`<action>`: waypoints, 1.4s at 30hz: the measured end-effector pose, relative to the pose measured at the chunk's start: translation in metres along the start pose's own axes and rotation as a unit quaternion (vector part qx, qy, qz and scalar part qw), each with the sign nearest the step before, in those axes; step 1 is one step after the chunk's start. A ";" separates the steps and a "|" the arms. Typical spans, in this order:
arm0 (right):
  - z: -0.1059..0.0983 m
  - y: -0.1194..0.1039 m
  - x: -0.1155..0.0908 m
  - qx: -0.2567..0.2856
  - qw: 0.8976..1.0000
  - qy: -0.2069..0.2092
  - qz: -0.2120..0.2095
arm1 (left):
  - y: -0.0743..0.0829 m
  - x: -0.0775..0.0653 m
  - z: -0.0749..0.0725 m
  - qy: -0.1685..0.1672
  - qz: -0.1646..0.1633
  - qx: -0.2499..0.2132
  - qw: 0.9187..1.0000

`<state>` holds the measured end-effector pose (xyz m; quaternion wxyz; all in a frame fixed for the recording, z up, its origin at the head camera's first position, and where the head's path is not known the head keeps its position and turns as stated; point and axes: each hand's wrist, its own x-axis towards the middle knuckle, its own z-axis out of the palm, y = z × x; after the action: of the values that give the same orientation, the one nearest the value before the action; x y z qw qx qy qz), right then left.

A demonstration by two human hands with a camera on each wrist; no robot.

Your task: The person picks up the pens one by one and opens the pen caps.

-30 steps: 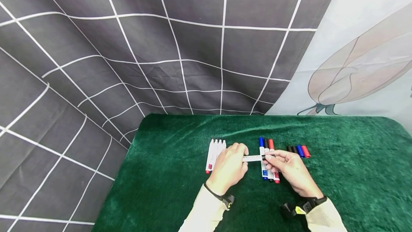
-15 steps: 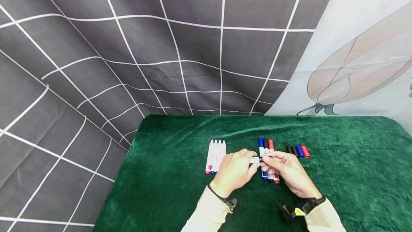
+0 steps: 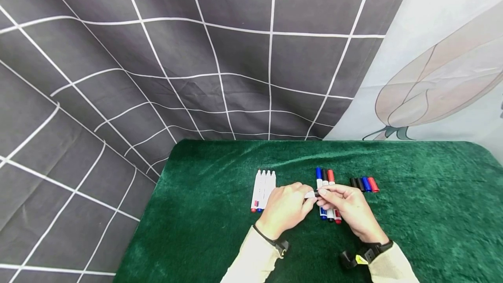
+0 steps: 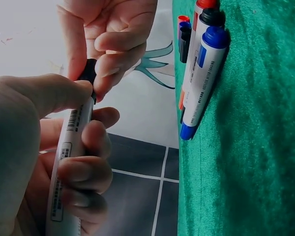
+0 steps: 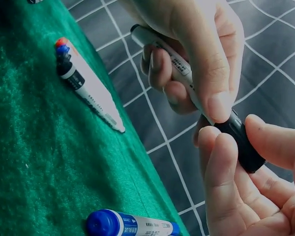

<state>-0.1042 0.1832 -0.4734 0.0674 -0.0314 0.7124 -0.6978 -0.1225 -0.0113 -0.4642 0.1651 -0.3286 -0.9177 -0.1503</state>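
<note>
My left hand point(image 3: 284, 208) is wrapped around the white barrel of a marker point(image 4: 71, 142), with the thumb lying along it near the capped end. At that end, my right hand point(image 3: 351, 211) pinches the black cap point(image 5: 241, 142) between thumb and fingers. The cap sits on the marker, and both hands meet there above the table. Below them, a blue marker point(image 3: 319, 174), a black marker point(image 3: 325, 175) and a red marker point(image 3: 331, 176) lie side by side with caps on. The right hand hides part of these.
Left of the hands lies a row of several uncapped white markers point(image 3: 262, 189), tips pointing away. Several loose caps point(image 3: 365, 184), black, blue and red, lie to the right. A green cloth point(image 3: 188, 213) covers the table, and a grey gridded curtain point(image 3: 243, 51) hangs behind.
My left hand has moved right along the marker towards the black cap, so less of the barrel shows between the hands. The right hand has shifted slightly left, still pinching the cap.
</note>
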 end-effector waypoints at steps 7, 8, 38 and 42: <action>0.000 -0.002 -0.001 -0.028 1.000 0.005 0.012 | -0.001 0.000 0.000 -0.015 0.004 -0.001 1.000; 0.001 -0.002 -0.002 -0.032 0.999 0.005 0.013 | -0.001 0.000 0.000 -0.019 0.004 -0.005 1.000; -0.006 0.000 -0.003 -0.075 0.996 -0.022 -0.040 | -0.007 0.000 -0.003 -0.064 -0.010 -0.080 0.995; -0.004 -0.001 -0.003 -0.072 0.996 -0.027 -0.050 | -0.007 -0.001 -0.004 -0.067 -0.010 -0.084 0.994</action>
<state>-0.1020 0.1873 -0.4722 0.0488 -0.0905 0.7561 -0.6463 -0.1261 -0.0185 -0.4620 0.0737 -0.3413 -0.9142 -0.2060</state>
